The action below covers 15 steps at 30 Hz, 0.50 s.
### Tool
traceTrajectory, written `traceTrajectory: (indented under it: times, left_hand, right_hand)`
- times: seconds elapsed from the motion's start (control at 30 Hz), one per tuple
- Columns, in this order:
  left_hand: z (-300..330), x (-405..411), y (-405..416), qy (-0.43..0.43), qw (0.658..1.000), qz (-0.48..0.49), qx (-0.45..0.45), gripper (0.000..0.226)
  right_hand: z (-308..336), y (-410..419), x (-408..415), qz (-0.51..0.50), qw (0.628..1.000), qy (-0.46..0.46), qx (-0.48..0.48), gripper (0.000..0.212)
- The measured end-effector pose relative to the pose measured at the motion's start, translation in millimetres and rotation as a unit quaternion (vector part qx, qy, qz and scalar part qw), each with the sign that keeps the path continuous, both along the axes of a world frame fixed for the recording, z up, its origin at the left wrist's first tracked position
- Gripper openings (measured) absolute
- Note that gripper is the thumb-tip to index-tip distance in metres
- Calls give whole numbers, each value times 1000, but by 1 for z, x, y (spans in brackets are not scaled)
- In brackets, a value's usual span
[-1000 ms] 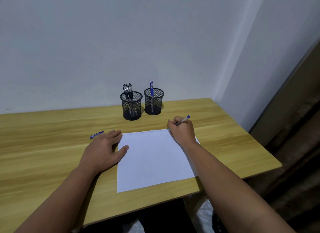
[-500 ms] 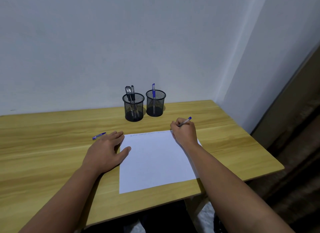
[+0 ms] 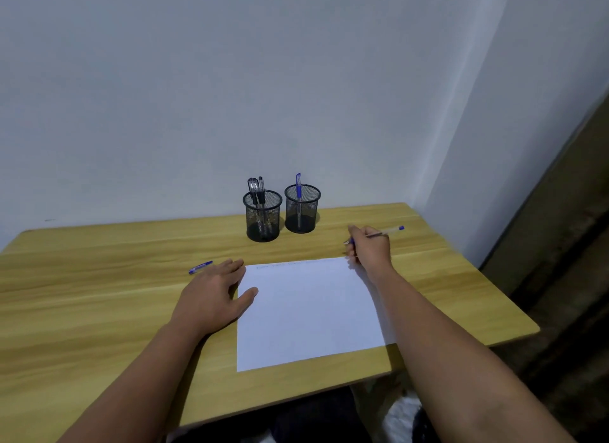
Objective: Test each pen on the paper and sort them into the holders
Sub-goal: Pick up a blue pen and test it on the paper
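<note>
Off paper's far corner | right hand point(image 3: 370, 249) lifted pen point(image 3: 384, 234)

- One view only, from a camera worn on the person's head; no second view shares the scene.
- It looks forward and down over the worktop point(image 3: 99, 277), toward the wall point(image 3: 230, 80) behind it.
- Both forearms enter from the bottom edge, so the near worktop edge lies close below the lens.
- The left hand point(image 3: 211, 297) and right hand point(image 3: 370, 249) sit mid-frame, either side of the paper point(image 3: 309, 310).
- The two holders point(image 3: 263, 218) stand farther off, near the wall, just above frame centre.
- The wide angle takes in the room corner and, at right, the floor point(image 3: 560, 310) beyond the worktop's right end.
</note>
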<state>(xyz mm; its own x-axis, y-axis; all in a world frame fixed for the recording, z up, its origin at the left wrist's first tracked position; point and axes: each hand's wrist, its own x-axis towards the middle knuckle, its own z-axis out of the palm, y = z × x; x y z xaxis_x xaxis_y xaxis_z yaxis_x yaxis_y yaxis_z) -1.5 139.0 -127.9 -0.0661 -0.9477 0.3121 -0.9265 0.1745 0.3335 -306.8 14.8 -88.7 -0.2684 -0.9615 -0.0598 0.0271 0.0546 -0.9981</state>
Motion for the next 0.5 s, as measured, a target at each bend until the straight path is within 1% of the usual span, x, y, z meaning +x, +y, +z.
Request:
traceTrajectory:
  times: [0.07,0.1,0.17,0.23,0.3,0.37,0.43,0.5]
  left_hand:
    - [-1,1,-2,-19,1000,3,3,59]
    - [0,1,-2,-31,999,2,-4,51]
    - [4,-1,-1,-33,999,8,-34,41]
    - [10,3,-4,-21,996,18,-80,47]
    - [17,16,-10,-27,991,49,-118,49]
    - [23,33,-14,-50,988,112,-94,48]
    - [26,49,-12,-77,984,162,-15,41]
    - [23,59,-9,-88,979,181,41,31]
  right_hand:
    - [18,-5,-5,-21,999,20,-35,45]
    - [27,-7,-8,-30,997,41,-58,49]
    - [45,-6,-10,-31,994,56,-87,52]
    - [59,-1,-8,-14,995,39,-96,49]
    - [72,5,-2,23,996,2,-81,37]
    - [80,10,4,58,997,-12,-48,33]
    - [79,11,12,78,996,-16,-34,28]
    - [74,15,21,94,995,-10,-44,18]
